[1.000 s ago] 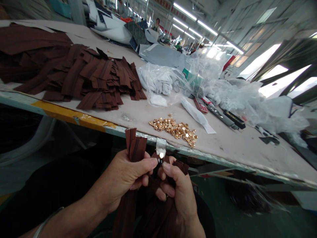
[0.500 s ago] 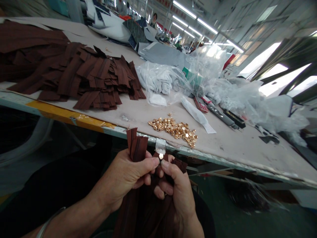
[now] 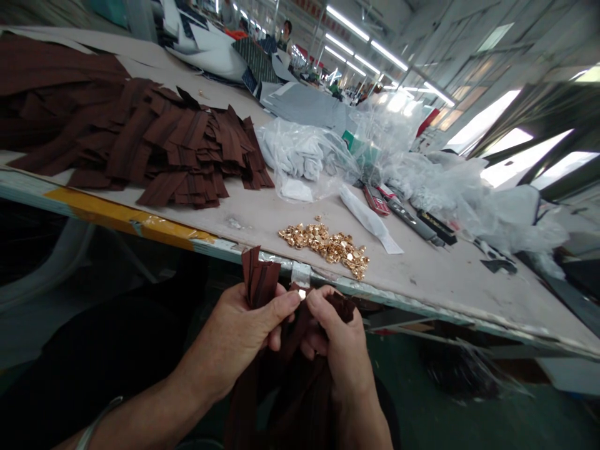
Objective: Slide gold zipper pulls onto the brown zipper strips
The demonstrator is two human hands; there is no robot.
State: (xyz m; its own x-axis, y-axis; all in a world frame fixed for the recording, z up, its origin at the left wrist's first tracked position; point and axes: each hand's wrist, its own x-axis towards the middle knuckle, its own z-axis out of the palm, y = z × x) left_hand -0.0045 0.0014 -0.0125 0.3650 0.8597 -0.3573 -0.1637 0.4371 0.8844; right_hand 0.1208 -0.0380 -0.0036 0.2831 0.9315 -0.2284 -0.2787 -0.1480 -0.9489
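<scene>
Brown zipper tapes (image 3: pixel 261 280) stick up from my left hand (image 3: pixel 248 325), whose fingers are closed around them. Between the two thumbs a small shiny gold zipper slider (image 3: pixel 302 293) shows at the end of a brown tape. My right hand (image 3: pixel 340 337) is closed on more brown zipper tape (image 3: pixel 344 306), thumb and forefinger pinching beside the slider. Long tape lengths hang below both hands. On the table edge just beyond lies a heap of gold zipper sliders (image 3: pixel 328 242). The slider's underside and the fingertips behind the tape are hidden.
A big pile of brown zipper tapes (image 3: pixel 154 134) covers the table's left part. Clear plastic bags (image 3: pixel 309 153) with white contents lie behind the sliders. To the right are a white packet (image 3: pixel 368 219), a grey cutter (image 3: pixel 412 219) and scissors (image 3: pixel 492 251). A person (image 3: pixel 285 37) stands far back.
My right thumb and forefinger have shifted up beside the gold slider, and the right hand has turned slightly. My left hand keeps its grip. The view has moved a little.
</scene>
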